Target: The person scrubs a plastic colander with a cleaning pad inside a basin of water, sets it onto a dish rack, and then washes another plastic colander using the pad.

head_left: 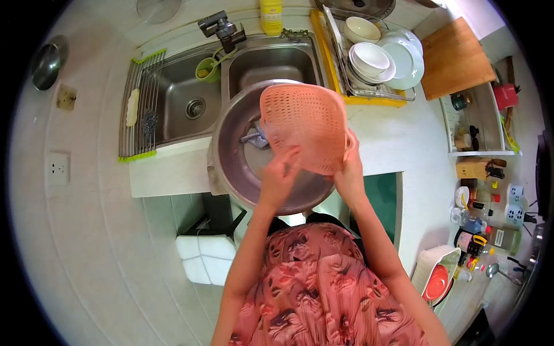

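Observation:
A pink perforated basket [306, 118] is held tilted above a large metal basin [227, 155]. My right hand [350, 173] grips the basket by its right side, near the handle. My left hand [281, 176] is at the basket's lower left edge, its fingers bent and blurred; whether it touches the basket is unclear. Inside the basin, left of the basket, lies a crumpled grey-blue cloth [255, 136]. The basket hides the basin's upper right part.
Behind the basin is a double sink [190, 86] with a faucet [222, 30] and a green cup [208, 70]. A roll-up rack [140, 106] lies at its left. The dish rack [369, 95] holds bowls and plates, beside a wooden board [456, 57]. Bottles stand at the far right.

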{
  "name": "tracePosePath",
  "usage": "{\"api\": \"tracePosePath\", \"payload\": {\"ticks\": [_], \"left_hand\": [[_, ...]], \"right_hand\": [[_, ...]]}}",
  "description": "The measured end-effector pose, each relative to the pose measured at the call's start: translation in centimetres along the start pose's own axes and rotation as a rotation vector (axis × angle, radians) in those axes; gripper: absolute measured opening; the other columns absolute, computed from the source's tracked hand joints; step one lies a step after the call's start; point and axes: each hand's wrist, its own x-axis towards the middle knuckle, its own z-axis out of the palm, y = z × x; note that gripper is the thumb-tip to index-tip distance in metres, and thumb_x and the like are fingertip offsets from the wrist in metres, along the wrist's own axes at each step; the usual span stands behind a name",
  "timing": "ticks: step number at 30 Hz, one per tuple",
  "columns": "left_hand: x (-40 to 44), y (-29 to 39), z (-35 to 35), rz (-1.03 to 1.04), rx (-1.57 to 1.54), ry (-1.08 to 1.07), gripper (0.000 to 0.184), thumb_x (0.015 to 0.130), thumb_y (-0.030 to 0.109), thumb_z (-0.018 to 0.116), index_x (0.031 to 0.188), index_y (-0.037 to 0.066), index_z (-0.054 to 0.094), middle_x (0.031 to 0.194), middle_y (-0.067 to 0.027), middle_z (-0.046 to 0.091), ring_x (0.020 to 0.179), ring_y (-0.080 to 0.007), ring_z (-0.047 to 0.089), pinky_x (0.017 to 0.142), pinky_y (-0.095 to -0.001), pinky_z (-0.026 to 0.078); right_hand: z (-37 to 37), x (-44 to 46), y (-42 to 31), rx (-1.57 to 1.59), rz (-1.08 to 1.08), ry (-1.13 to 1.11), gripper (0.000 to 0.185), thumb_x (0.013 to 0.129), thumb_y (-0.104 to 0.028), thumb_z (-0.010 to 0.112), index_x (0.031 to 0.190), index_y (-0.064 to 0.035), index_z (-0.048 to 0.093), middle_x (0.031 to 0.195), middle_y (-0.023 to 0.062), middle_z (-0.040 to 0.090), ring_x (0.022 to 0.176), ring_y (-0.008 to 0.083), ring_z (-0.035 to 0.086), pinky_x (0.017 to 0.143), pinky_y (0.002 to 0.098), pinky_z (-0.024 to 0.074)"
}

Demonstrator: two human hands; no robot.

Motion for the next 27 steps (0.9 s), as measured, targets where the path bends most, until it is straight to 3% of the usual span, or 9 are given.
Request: {"api": "tracePosePath", "payload": {"ticks": [3,7,9,13,17,21,23,26,27], "left_hand": [[-0.4,0.1,0.1,0.047,0.08,0.044,0.028,0.096,0.014,0.062,0.121,0.003,0.067,0.128,-0.0152,0.064,0.119,-0.0301,0.061,0.102,-0.0394,0.046],[-1.9,-0.3,-2.1,0.244,0.485,0.205,0.034,0.095,0.012,0.062,0.127,0.003,0.062,0.133,-0.0151,0.06,0.128,-0.0322,0.054,0.107,-0.0397,0.041],[-2.8,0.3,-3.1,0.205,0.548,0.431,0.04,0.093,0.014,0.065,0.13,-0.001,0.057,0.137,-0.017,0.056,0.131,-0.0345,0.05,0.11,-0.0408,0.038],[-3.3,-1.0,-4.3,0.007,0.166,0.669,0.055,0.095,0.017,0.066,0.141,-0.004,0.043,0.142,-0.0178,0.05,0.131,-0.0302,0.05,0.112,-0.0391,0.036],[-3.2,-2.1,-6.3,-0.315,-0.487,0.364,0.061,0.097,0.019,0.067,0.145,-0.004,0.037,0.143,-0.0147,0.049,0.129,-0.0221,0.049,0.111,-0.0355,0.037],[-3.5,-1.9,-5.7,-0.231,-0.244,0.432,0.061,0.096,0.02,0.068,0.143,-0.005,0.04,0.141,-0.017,0.051,0.129,-0.0235,0.05,0.11,-0.0363,0.039],[-3.8,-3.4,-4.6,-0.135,-0.039,0.539,0.061,0.095,0.021,0.069,0.142,-0.005,0.041,0.141,-0.0181,0.05,0.129,-0.0242,0.05,0.109,-0.0367,0.039],[-3.6,-0.8,-4.4,0.042,0.526,0.419,0.064,0.095,0.02,0.069,0.144,-0.006,0.037,0.144,-0.0195,0.047,0.131,-0.0256,0.049,0.11,-0.0374,0.038],[-3.5,-1.2,-4.0,-0.104,0.221,0.251,0.065,0.094,0.018,0.069,0.146,-0.004,0.036,0.145,-0.0179,0.046,0.132,-0.026,0.048,0.111,-0.038,0.038]], "right_hand": [[1.7,-0.6,-0.9,0.724,0.448,-0.146,0.053,0.093,0.001,0.049,0.143,0.0021,0.031,0.14,0.0194,0.047,0.108,0.0315,0.065,0.063,0.0374,0.063],[3.9,-1.1,1.2,0.924,0.774,-0.34,0.038,0.099,-0.018,0.052,0.131,0.0028,0.048,0.118,0.0157,0.064,0.087,0.0232,0.071,0.058,0.0327,0.0628],[4.9,-1.4,2.1,0.933,0.872,-0.398,0.036,0.101,-0.028,0.051,0.121,0.0019,0.057,0.101,0.0132,0.07,0.075,0.0213,0.071,0.058,0.0328,0.0626],[5.9,-1.7,3.2,0.934,0.908,-0.53,0.038,0.102,-0.03,0.05,0.122,0.0023,0.056,0.103,0.0142,0.07,0.073,0.0215,0.071,0.057,0.0323,0.0614],[6.7,-1.1,3.5,0.924,0.91,-0.633,0.04,0.102,-0.032,0.05,0.123,0.0014,0.056,0.103,0.0148,0.07,0.077,0.0216,0.071,0.057,0.0316,0.0605],[6.3,0.4,3.0,0.771,0.859,-0.653,0.051,0.1,-0.037,0.054,0.132,0.0028,0.051,0.104,0.0169,0.069,0.083,0.0234,0.071,0.058,0.0325,0.0599],[6.2,0.5,3.4,0.605,0.671,-0.544,0.059,0.096,-0.037,0.06,0.137,0.0036,0.045,0.107,0.0186,0.068,0.084,0.025,0.071,0.06,0.0338,0.0597],[4.3,1.2,0.2,0.374,0.49,-0.491,0.073,0.089,-0.032,0.069,0.143,0.0027,0.035,0.118,0.0223,0.062,0.089,0.0325,0.07,0.067,0.0395,0.0593],[3.7,1.3,-1.0,0.299,0.447,-0.493,0.078,0.086,-0.03,0.071,0.145,0.002,0.032,0.122,0.0237,0.059,0.091,0.0357,0.07,0.07,0.042,0.0592]]}}
